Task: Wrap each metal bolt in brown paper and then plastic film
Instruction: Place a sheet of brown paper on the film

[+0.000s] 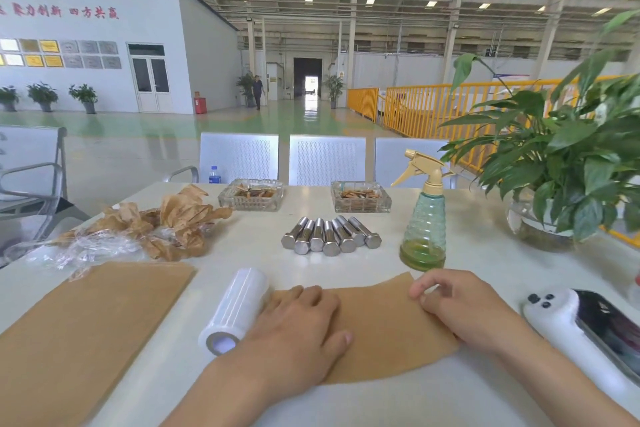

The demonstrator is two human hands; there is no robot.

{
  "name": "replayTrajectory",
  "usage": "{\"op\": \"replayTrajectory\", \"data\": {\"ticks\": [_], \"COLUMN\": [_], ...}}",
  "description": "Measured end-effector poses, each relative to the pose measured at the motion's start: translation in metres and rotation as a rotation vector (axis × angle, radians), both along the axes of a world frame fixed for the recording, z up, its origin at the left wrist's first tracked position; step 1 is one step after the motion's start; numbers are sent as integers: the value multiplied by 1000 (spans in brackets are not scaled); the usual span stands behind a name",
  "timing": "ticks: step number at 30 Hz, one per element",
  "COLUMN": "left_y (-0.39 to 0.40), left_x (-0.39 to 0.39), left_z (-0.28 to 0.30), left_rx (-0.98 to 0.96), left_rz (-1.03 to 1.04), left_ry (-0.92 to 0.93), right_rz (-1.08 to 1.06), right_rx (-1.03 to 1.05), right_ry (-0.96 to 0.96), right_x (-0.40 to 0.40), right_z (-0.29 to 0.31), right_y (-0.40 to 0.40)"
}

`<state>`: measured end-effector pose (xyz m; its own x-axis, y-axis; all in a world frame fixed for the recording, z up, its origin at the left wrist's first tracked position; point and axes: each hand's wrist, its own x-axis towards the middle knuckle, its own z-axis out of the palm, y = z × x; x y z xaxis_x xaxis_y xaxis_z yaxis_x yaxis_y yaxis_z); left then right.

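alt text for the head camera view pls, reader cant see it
Both hands, left hand flat and right hand with fingers curled at the far edge, rest on a brown paper sheet on a white table. A plastic film roll lies left of it; seven unwrapped metal bolts lie beyond.

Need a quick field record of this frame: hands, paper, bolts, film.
left hand: flat on the paper sheet, no grip
right hand: fingers curled at the sheet's right part, pinch unclear
paper sheet: flat on table, nothing on it
bolts: seven, bare, in a row behind the sheet
film roll: lying left of the sheet
paper stack: far left
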<state>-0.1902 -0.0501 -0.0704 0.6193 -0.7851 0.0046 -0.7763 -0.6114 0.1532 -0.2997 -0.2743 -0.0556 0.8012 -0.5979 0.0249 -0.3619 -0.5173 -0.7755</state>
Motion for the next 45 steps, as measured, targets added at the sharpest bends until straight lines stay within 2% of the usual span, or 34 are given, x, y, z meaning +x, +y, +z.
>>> {"op": "replayTrajectory", "data": {"ticks": [10,14,20,29,42,45], "left_y": [6,7,20,48,41,30], "left_x": [-2,-3,12,39,34,26], "left_z": [8,8,18,29,21,19], "left_rx": [168,120,270,129,178,101], "left_rz": [103,148,366,494,482,356], "left_ry": [-121,-194,-238,-163,-251,-293], "right_rz": [55,17,-36,38,2,6], "right_rx": [-57,74,138,116,-13,-70], "right_ry": [19,-12,-31,-30,14,50], "right_x": [4,6,6,11,9,10], "right_z": [-8,-6,-10,-15,-14,-14], "right_y": [11,15,15,20,22,23]}}
